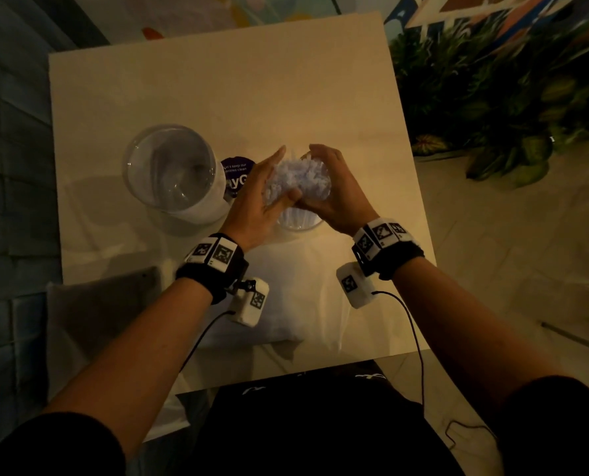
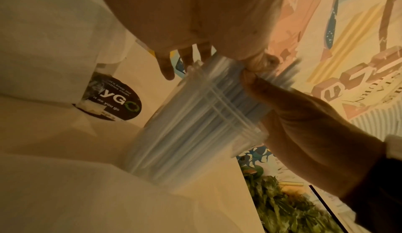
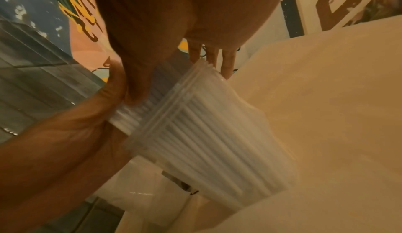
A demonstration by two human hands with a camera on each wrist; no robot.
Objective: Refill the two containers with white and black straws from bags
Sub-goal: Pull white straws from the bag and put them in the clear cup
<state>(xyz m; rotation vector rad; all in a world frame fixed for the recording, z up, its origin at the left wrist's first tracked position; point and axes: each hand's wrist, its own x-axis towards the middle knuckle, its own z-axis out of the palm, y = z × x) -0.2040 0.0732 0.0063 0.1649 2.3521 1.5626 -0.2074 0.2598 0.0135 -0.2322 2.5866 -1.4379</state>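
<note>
A bundle of white straws [image 1: 298, 180] stands in a clear plastic container [image 1: 299, 224] at the middle of the table [image 1: 217, 91]. My left hand [image 1: 262, 190] cups the bundle from the left, fingers [image 2: 167, 65] stretched along it and thumb curled round the near side. My right hand [image 1: 334, 190] arches round the straws from the right. The two thumbs meet on the straws [image 2: 217, 89] above the container's ribbed rim [image 3: 174, 99]. A second clear container [image 1: 171, 168] stands empty to the left. No black straws are in view.
A round purple sticker [image 1: 236, 176] lies between the two containers. Crumpled white plastic [image 1: 286, 304] lies on the table under my wrists, and more of it [image 1: 203, 209] by the empty container. Green plants [image 1: 492, 97] stand past the table's right edge.
</note>
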